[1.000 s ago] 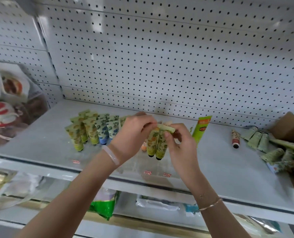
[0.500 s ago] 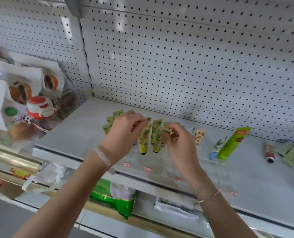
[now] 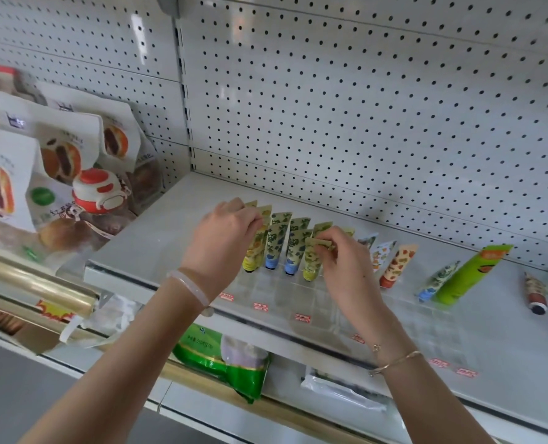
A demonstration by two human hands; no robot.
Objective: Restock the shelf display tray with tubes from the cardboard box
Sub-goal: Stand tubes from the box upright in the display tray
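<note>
The right hand pinches the green tube by its far end, cap pointing near; the left hand pinches the yellow tube, leftward.

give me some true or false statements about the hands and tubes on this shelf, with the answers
1. The right hand pinches the top of a yellow-green tube. True.
2. The tubes in the clear tray stand cap up. False: their caps point down.
3. A large green tube leans to the right of the small ones. True.
4. The left hand lies flat on the shelf. False: its fingers curl on the tops of the leftmost tubes.
</note>
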